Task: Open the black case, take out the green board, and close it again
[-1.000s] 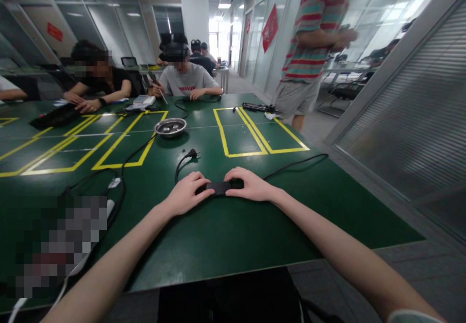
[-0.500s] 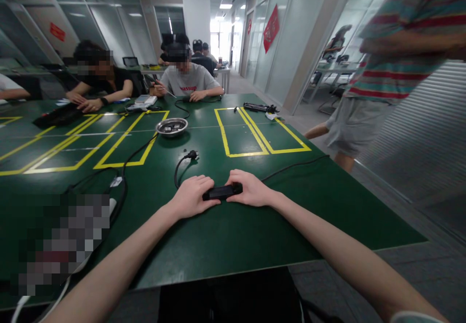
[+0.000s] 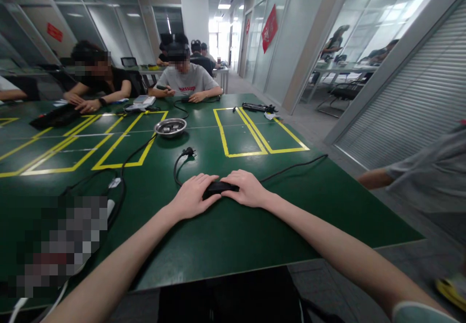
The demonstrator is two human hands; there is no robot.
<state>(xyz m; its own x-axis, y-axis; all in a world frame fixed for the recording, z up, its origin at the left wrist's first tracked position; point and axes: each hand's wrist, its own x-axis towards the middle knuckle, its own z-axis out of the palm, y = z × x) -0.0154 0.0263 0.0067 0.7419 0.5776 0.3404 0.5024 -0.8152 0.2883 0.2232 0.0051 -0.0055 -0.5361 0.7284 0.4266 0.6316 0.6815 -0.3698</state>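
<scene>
A small black block-shaped device [image 3: 217, 187] lies on the green table [image 3: 225, 235] in front of me. My left hand [image 3: 191, 195] grips its left end with curled fingers. My right hand [image 3: 246, 188] covers its right end, fingers closed over it. A black cable runs from the device's left side in a loop to a loose plug [image 3: 188, 152]. Another black cable [image 3: 294, 165] leads off to the right from under my right hand.
A metal bowl [image 3: 170, 127] with small parts sits mid-table among yellow tape rectangles [image 3: 255, 138]. A white power strip and cables [image 3: 112, 187] lie at left. Two seated people work at the far side. A person [image 3: 418, 177] passes close on the right.
My hands have drawn closer together over the device, which has tilted slightly. The standing person in the striped shirt has walked from the far right toward me and is now at the right edge.
</scene>
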